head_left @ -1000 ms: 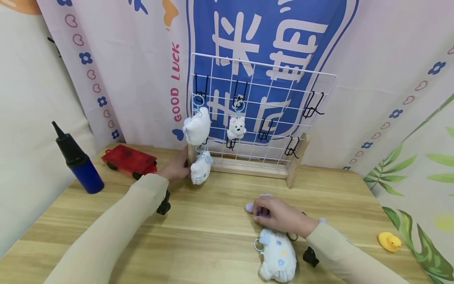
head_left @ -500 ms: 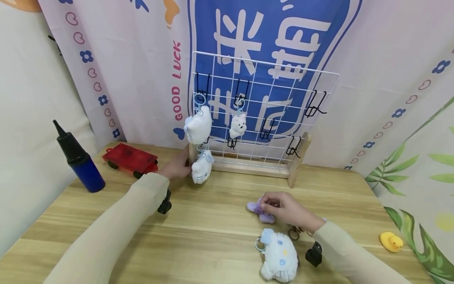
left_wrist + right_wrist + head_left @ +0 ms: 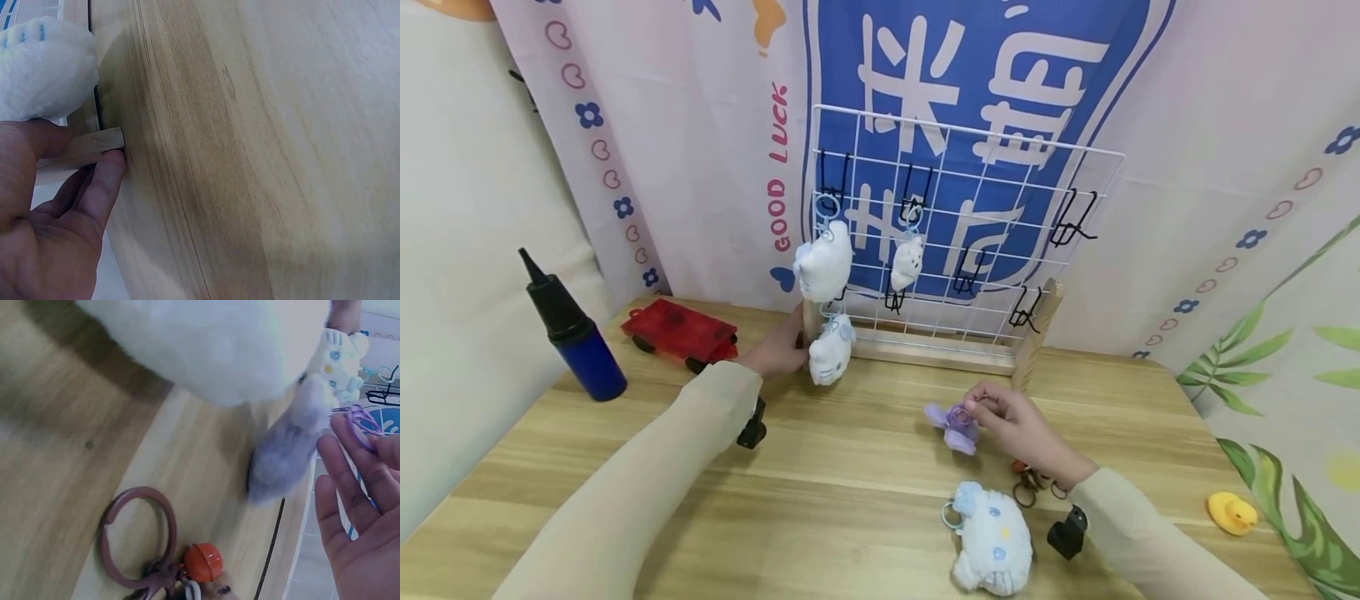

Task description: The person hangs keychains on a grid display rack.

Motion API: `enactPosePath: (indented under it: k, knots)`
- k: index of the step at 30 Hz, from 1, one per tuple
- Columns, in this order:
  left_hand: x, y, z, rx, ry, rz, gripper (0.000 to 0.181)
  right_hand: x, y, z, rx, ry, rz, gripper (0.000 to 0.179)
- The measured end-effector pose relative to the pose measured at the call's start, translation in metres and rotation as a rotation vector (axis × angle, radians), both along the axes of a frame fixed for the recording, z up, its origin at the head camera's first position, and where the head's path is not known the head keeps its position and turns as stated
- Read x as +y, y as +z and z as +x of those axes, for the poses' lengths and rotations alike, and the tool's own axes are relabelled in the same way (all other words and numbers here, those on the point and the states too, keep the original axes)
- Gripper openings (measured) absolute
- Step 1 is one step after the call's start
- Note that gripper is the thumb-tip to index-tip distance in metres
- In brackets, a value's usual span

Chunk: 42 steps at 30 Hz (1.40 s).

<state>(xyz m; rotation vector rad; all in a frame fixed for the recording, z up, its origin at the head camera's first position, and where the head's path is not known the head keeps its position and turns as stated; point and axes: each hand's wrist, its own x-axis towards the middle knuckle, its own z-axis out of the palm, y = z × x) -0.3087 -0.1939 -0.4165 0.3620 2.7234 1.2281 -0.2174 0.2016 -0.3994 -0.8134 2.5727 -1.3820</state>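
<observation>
My left hand (image 3: 778, 350) grips the wooden end piece (image 3: 94, 144) of a white wire rack, beside its wooden base bar (image 3: 936, 353). Between thumb and fingers, my right hand (image 3: 1018, 425) pinches the purple ring (image 3: 359, 422) of a purple plush keychain (image 3: 958, 437), whose body hangs just over the table. Two white-and-blue plush keychains, an upper one (image 3: 826, 262) and a lower one (image 3: 831, 350), hang at the rack's left side. A small white bear keychain (image 3: 907, 262) dangles from the hook to their right. Nearer me lies a white cat-face plush (image 3: 996, 542) with a blue ring.
Black hooks, such as the far-right one (image 3: 1070, 225), sit on the grid. A brown ring (image 3: 137, 537) with a red bell (image 3: 203, 562) lies under my right wrist. Around the table stand a yellow duck (image 3: 1231, 512), a red toy cart (image 3: 681, 329) and a blue pump (image 3: 591, 362).
My right hand has drawn the purple keychain up by its ring, from lying on the table to hanging. The small bear has turned sideways. My left hand keeps its grip on the rack.
</observation>
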Motion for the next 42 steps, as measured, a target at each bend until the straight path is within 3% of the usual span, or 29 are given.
enactPosePath:
  k: [11,18,25,33,42]
  knots:
    - [-0.002,-0.003,-0.003,0.017,-0.006,-0.004,0.089,-0.009,0.019,-0.002,-0.137,-0.013,-0.203,0.023]
    - [-0.002,-0.003,-0.003,0.003,-0.002,-0.024,0.090,-0.023,0.030,-0.011,-0.122,0.002,-0.268,0.027]
    - [-0.001,-0.001,-0.001,0.018,-0.004,-0.027,0.090,-0.044,0.037,-0.024,-0.136,-0.048,-0.309,0.025]
    - [-0.002,-0.002,0.000,0.000,0.016,-0.032,0.090,-0.071,0.041,-0.040,-0.163,-0.090,-0.314,0.024]
    - [-0.001,0.002,0.001,-0.009,0.006,-0.010,0.093,-0.096,0.043,-0.054,-0.171,-0.072,-0.421,0.025]
